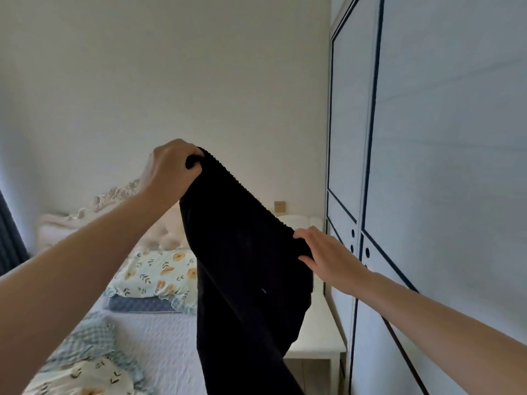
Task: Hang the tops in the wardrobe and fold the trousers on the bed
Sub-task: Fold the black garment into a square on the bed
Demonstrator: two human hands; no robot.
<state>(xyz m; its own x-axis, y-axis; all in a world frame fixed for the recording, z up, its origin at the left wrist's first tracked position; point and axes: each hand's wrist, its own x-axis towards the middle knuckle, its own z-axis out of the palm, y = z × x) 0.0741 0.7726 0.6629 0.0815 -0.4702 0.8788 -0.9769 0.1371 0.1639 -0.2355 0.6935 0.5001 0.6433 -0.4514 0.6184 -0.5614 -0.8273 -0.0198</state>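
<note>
Trousers of black ribbed cloth hang in the middle of the frame, held up in the air by two bare hands, over the right side of the bed and in front of the wardrobe.

The left arm comes in from the lower left and rises to the centre. The left hand is the higher one. It is clenched around one corner of the waistband, with the back of the hand toward us. A small roll of cloth sticks out of the fist.

The right arm enters from the lower right. The right hand is lower, at centre right. It grips the other end of the waistband, fingers over the top edge and thumb underneath. Between the hands the waistband slopes down to the right.

The left fingertips are buried in the cloth. The trouser legs are cut off by the bottom edge of the frame. The trousers cover part of a flowered pillow and of a white bedside table. A pale soft thing near the carved headboard is hard to make out. Bedding in the lower left corner is blurred. The wardrobe is cut off at the top and at the right.
</note>
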